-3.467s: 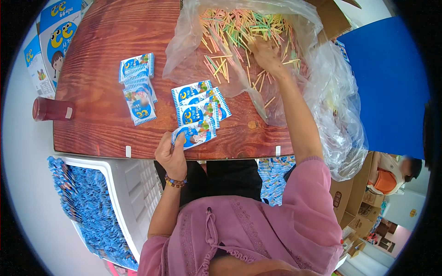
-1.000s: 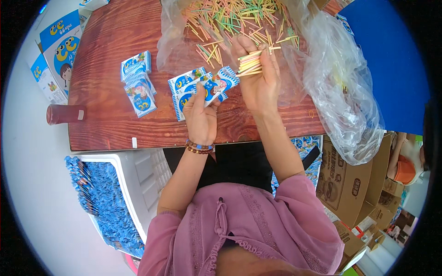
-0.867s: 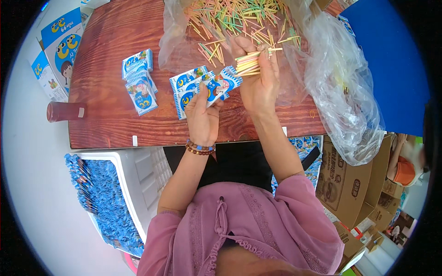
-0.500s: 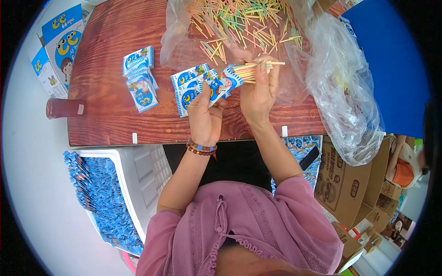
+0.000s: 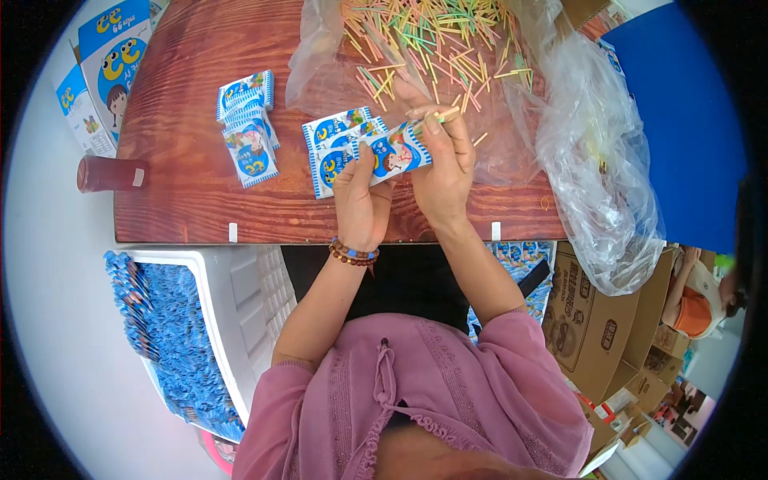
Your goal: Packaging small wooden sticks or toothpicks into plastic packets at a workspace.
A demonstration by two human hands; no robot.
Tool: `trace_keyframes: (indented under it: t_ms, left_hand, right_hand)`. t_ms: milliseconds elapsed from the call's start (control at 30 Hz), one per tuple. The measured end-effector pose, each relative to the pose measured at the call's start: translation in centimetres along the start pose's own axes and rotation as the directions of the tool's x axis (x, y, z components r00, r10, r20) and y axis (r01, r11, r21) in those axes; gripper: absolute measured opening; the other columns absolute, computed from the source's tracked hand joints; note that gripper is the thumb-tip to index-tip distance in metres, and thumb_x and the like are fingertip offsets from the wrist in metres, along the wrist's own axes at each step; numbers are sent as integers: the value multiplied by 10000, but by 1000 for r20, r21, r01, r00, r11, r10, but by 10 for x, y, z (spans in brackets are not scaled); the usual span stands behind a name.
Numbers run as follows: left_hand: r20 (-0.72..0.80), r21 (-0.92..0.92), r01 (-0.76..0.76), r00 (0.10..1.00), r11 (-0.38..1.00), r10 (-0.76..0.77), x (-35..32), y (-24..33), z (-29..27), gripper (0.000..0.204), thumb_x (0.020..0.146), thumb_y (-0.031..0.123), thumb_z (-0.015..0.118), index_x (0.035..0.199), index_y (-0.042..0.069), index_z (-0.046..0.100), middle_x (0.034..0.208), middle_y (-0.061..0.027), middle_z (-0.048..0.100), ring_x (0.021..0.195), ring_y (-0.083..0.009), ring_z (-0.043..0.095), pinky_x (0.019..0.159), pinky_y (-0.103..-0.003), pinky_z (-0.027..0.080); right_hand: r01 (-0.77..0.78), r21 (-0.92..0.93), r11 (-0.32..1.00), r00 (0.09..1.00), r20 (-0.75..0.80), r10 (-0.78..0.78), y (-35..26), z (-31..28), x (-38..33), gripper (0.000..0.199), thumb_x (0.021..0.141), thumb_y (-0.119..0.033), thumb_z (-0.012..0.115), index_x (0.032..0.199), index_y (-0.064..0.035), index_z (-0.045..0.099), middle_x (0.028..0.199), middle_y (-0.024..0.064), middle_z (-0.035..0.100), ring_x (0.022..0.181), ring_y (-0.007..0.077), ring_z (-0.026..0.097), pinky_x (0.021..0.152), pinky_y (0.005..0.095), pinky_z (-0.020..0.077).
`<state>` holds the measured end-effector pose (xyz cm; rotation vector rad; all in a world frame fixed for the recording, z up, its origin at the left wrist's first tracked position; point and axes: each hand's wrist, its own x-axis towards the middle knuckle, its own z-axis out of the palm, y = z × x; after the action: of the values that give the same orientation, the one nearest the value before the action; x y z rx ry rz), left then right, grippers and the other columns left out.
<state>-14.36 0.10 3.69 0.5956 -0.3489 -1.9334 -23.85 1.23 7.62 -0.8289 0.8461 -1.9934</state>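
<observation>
My left hand (image 5: 362,200) is closed on a small fan of blue-and-white packets (image 5: 324,172), thumb on top. The front packet (image 5: 392,156) points right, its end against my right hand (image 5: 448,176). That hand is pinched at the packet's mouth around thin pastel sticks (image 5: 446,116). Only their tips stick out; most of their length is hidden by the packet and fingers. Beyond both hands, a loose heap of yellow, pink and green sticks (image 5: 436,48) lies on clear plastic. To the left, a short overlapping row of similar packets (image 5: 254,148) rests on the table.
The red-brown wooden table (image 5: 184,200) has a cup-like reddish container (image 5: 112,174) at its left edge. Crumpled clear plastic (image 5: 596,160) drapes over the right side. Below left stands a white box (image 5: 240,292) full of blue packets; cardboard boxes (image 5: 592,312) and another person (image 5: 696,300) are at right.
The sticks in my right hand have gone from mostly exposed to mostly inside the front packet. My right hand has closed in on the packet's end; my left hand keeps its hold.
</observation>
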Motion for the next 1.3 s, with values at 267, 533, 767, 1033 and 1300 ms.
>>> trace_keyframes:
  t_ms: [267,533,767,1033,1300]
  left_hand:
    - [34,-118,43,999,992,-39,3,3,-14,236,973,233,539,1075,37,622,1065,-62,660,954,-154,633,828,-326,511]
    - [58,-235,70,997,969,-58,3,11,-22,292,959,254,561,1185,71,556,1152,-52,634,1036,-175,613,838,-328,513]
    - [84,-284,46,996,958,-23,11,11,-28,318,940,267,592,1203,96,544,1173,-42,618,1058,-179,591,883,-367,490]
    - [196,-199,-19,979,980,59,4,29,-34,406,940,274,584,1273,62,490,1211,-65,597,1097,-191,572,940,-403,462]
    - [202,485,-169,976,858,78,-2,73,-44,262,858,12,652,1115,-34,631,993,-63,687,863,-89,643,753,-219,517]
  right_hand:
    - [-65,-22,998,998,17,65,2,6,5,221,939,-88,485,1040,47,629,1318,208,523,1207,228,502,1003,324,387]
    - [173,36,984,983,-67,-171,-15,-7,23,217,981,-211,480,1032,-16,561,970,119,627,945,263,619,904,439,473]
    - [-131,-294,947,977,123,174,-11,-8,-6,224,980,-162,495,1134,-7,542,797,10,548,619,50,436,557,211,374]
    - [-267,-423,866,898,217,383,-15,10,16,200,911,-155,628,1036,-12,690,865,19,675,788,56,581,675,200,450]
    - [-228,-578,784,739,421,526,1,6,30,224,912,-183,637,1034,-1,682,931,25,677,803,61,584,674,217,467]
